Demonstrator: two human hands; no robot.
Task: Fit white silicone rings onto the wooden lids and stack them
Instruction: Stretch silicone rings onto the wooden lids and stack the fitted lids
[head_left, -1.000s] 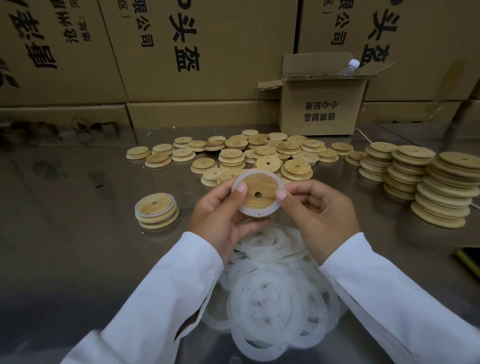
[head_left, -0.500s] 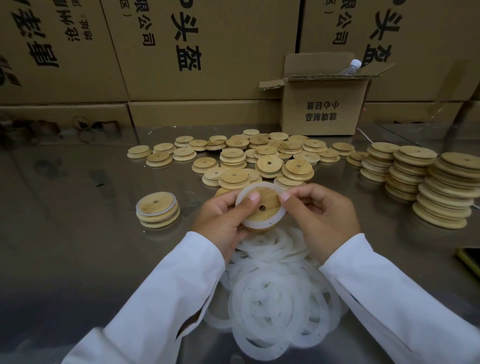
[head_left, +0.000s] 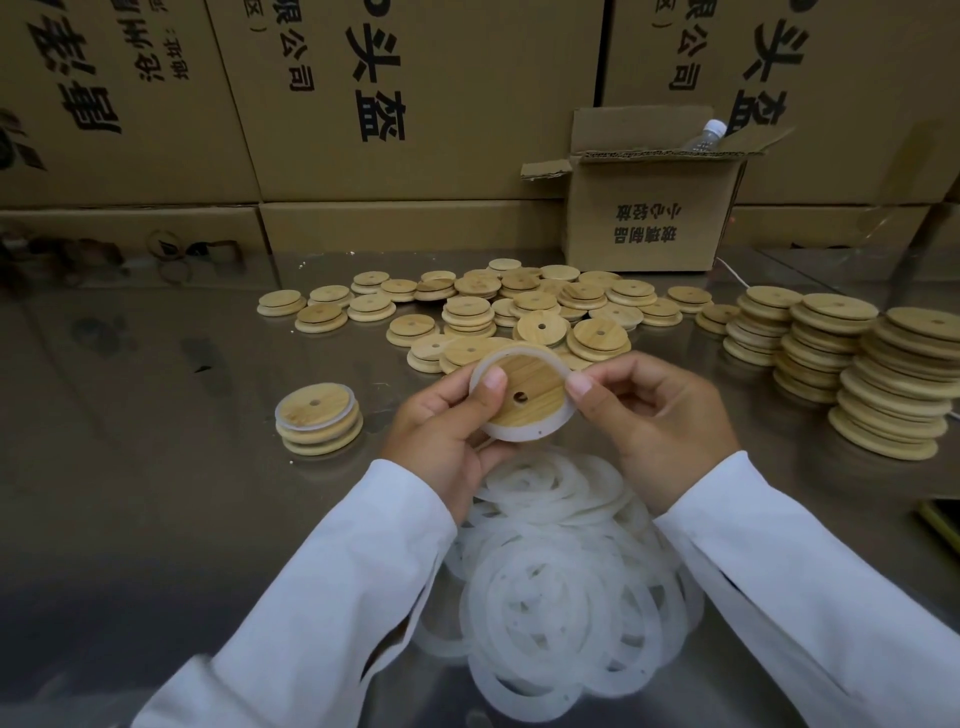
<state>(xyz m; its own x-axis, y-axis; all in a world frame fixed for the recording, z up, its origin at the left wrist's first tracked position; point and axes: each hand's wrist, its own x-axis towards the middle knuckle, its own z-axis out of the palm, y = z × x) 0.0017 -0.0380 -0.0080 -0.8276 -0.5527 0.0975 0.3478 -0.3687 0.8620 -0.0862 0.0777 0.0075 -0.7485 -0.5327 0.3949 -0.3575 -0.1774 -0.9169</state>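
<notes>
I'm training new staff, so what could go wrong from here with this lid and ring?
The ring might sit unevenly on the lid, since the left hand and right hand press it only at two sides. If the lid slips, it would fall into the ring pile beneath. The right sleeve could topple the tall stacks.

This is probably a packing room or warehouse: printed cardboard cartons (head_left: 415, 104) are standing stacked like a wall behind a steel worktable (head_left: 130, 493), and wooden lids (head_left: 535, 301) are lying there in bulk.

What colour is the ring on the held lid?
Milky translucent white; the silicone ring sits around the round wooden lid, head view.
</notes>
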